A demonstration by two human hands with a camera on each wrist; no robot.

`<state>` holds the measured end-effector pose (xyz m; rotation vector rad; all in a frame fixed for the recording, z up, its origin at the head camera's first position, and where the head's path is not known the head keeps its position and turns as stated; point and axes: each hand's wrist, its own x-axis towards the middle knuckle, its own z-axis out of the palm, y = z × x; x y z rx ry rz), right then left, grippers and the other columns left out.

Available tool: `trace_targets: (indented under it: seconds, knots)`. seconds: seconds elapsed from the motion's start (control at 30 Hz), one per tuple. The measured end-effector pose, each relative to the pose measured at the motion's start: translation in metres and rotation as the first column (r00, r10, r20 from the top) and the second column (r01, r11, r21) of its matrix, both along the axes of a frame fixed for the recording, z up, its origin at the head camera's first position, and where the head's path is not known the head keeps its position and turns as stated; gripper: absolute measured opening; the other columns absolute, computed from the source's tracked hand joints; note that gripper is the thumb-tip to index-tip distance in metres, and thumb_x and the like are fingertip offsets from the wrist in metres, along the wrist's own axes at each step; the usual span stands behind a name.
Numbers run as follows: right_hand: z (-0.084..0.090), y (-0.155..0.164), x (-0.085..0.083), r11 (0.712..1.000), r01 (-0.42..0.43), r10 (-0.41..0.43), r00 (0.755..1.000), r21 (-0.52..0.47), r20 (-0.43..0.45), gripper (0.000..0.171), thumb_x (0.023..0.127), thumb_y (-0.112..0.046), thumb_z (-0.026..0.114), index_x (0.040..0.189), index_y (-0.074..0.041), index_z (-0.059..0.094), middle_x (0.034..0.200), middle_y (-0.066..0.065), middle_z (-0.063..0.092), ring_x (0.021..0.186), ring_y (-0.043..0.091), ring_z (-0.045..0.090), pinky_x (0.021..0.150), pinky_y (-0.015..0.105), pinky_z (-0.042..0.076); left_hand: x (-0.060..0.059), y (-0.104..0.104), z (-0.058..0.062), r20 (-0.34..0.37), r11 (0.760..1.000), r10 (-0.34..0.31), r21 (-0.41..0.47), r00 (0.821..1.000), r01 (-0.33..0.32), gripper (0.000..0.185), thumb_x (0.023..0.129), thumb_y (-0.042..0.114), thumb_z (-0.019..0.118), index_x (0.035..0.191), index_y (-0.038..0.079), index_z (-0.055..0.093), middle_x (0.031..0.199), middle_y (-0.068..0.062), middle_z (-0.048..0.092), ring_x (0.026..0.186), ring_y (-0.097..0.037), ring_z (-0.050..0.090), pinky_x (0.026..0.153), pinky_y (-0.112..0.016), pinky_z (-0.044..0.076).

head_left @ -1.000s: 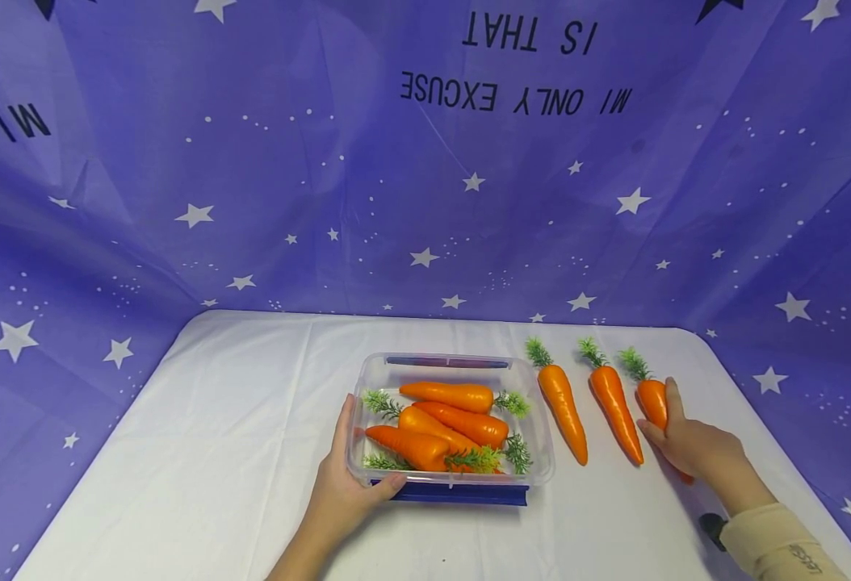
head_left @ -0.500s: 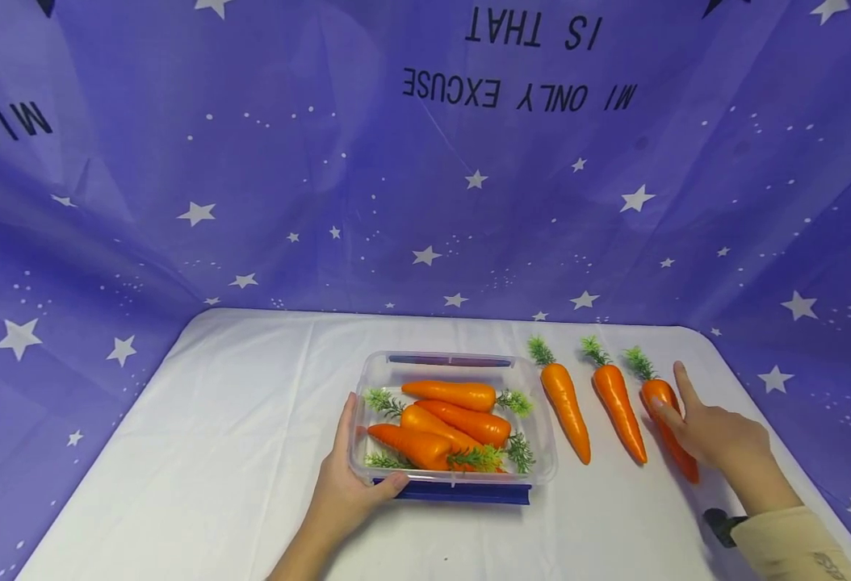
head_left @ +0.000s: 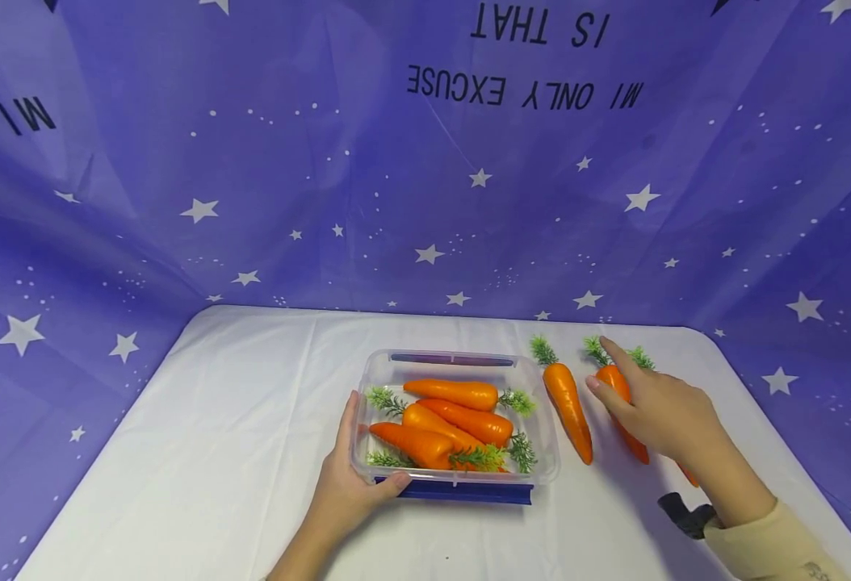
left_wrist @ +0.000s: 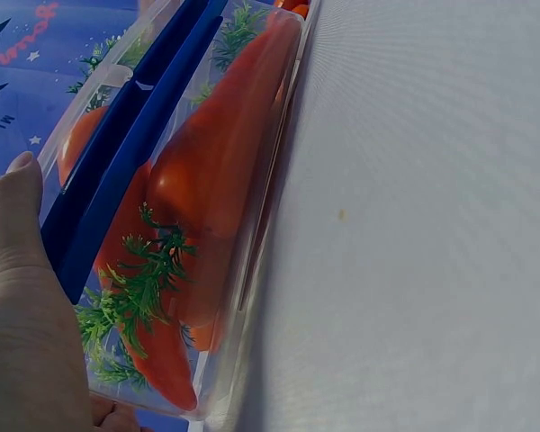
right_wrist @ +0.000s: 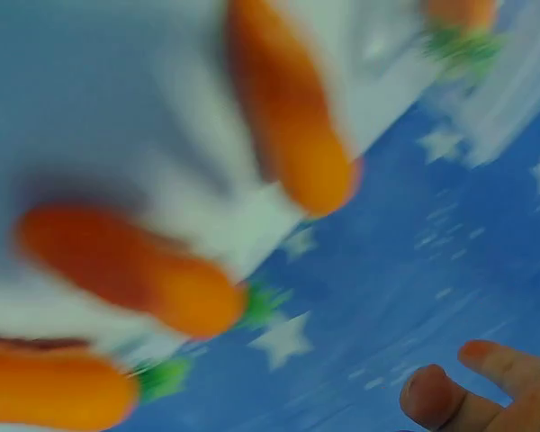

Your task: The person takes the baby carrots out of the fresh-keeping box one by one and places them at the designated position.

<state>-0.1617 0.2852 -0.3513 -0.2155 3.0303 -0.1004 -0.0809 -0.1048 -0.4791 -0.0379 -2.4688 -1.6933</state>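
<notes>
A purple-blue cloth with white stars and upside-down black lettering (head_left: 523,89) hangs behind and beside a white-covered tabletop (head_left: 193,452), whose two far corners are rounded. Around the middle of the tabletop stands a clear plastic box (head_left: 547,456) with a blue flap (head_left: 469,493) along its near side and a darker strip (head_left: 451,360) at its far rim. At least four orange carrots with leafy green tops lie piled in it, the farthest carrot (head_left: 450,393) with its leaves pointing to the tabletop's right edge. The left hand (head_left: 345,488) grasps the box at its near left corner, thumb over the near rim and fingers along the left wall. Between the box and the tabletop's right edge lie three loose carrots, side by side, leaves toward the far edge: the left carrot (head_left: 569,411) just beside the box, the middle carrot (head_left: 635,442), and the right carrot (head_left: 687,474), mostly hidden. The right hand (head_left: 665,411) is over the latter two, released, index finger and thumb extended; the blurred right wrist view shows its fingers clear of the carrots. A dark object (head_left: 685,515) shows beside the beige sleeve (head_left: 770,549).
</notes>
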Motion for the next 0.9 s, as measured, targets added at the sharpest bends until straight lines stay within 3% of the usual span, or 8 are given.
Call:
trace_targets:
  seconds: [0.07,0.27,0.43,0.53,0.67,0.9]
  knots:
    - [0.006,-0.017,0.004,0.999,-0.034,0.034,0.999,-0.006,-0.025,0.083,0.084,-0.079,0.023,0.152,-0.034,0.008,0.062,-0.001,0.055,0.058,0.02,0.055,0.041,0.032,0.036,0.0,0.0,0.0,-0.006,1.0,0.001,-0.011,1.0,-0.001,0.122,0.059,0.041,0.088,0.152,0.035,0.008,0.153,-0.007,0.031,0.13,-0.033,0.046,0.1,-0.051,0.043]
    - [0.014,-0.064,0.014,0.988,-0.153,0.15,0.983,-0.021,-0.103,0.074,0.085,-0.078,0.027,0.149,-0.045,0.01,0.067,-0.001,0.058,0.049,0.014,0.045,0.039,0.029,0.032,-0.001,-0.001,-0.001,-0.015,1.0,-0.001,-0.01,1.0,0.001,0.122,0.06,0.04,0.088,0.152,0.034,0.008,0.154,-0.008,0.03,0.13,-0.034,0.045,0.099,-0.05,0.043]
    - [0.008,-0.095,0.023,0.967,-0.256,0.253,0.96,-0.004,-0.123,0.07,0.087,-0.075,0.03,0.147,-0.048,0.009,0.051,-0.008,0.041,0.048,0.01,0.041,0.039,0.026,0.031,-0.001,-0.001,-0.001,-0.008,1.0,-0.008,-0.003,1.0,0.008,0.122,0.059,0.04,0.088,0.152,0.035,0.007,0.153,-0.009,0.031,0.13,-0.033,0.045,0.099,-0.048,0.043]
    - [0.002,-0.108,0.029,0.952,-0.305,0.303,0.946,-0.006,-0.117,0.07,0.086,-0.075,0.03,0.148,-0.047,0.012,0.053,-0.011,0.046,0.052,0.008,0.046,0.04,0.025,0.032,0.0,-0.001,0.0,-0.006,1.0,-0.007,-0.007,1.0,0.007,0.123,0.059,0.041,0.088,0.151,0.036,0.007,0.153,-0.01,0.032,0.13,-0.032,0.046,0.099,-0.048,0.044]
    - [-0.007,-0.123,0.034,0.93,-0.367,0.361,0.921,-0.01,-0.145,0.073,0.086,-0.075,0.033,0.149,-0.04,0.022,0.081,-0.009,0.069,0.075,0.014,0.064,0.049,0.026,0.041,0.0,0.0,0.001,-0.003,1.0,-0.008,-0.006,1.0,0.008,0.122,0.059,0.042,0.088,0.151,0.036,0.007,0.153,-0.011,0.032,0.13,-0.033,0.046,0.099,-0.049,0.044]
    - [-0.016,-0.147,0.036,0.905,-0.42,0.412,0.905,-0.065,-0.108,0.073,0.085,-0.076,0.03,0.149,-0.044,0.015,0.116,-0.01,0.067,0.103,0.02,0.065,0.072,0.038,0.052,0.0,-0.001,0.0,-0.002,1.0,-0.012,-0.005,1.0,0.012,0.122,0.06,0.042,0.087,0.151,0.037,0.007,0.152,-0.012,0.033,0.13,-0.033,0.046,0.099,-0.049,0.044]
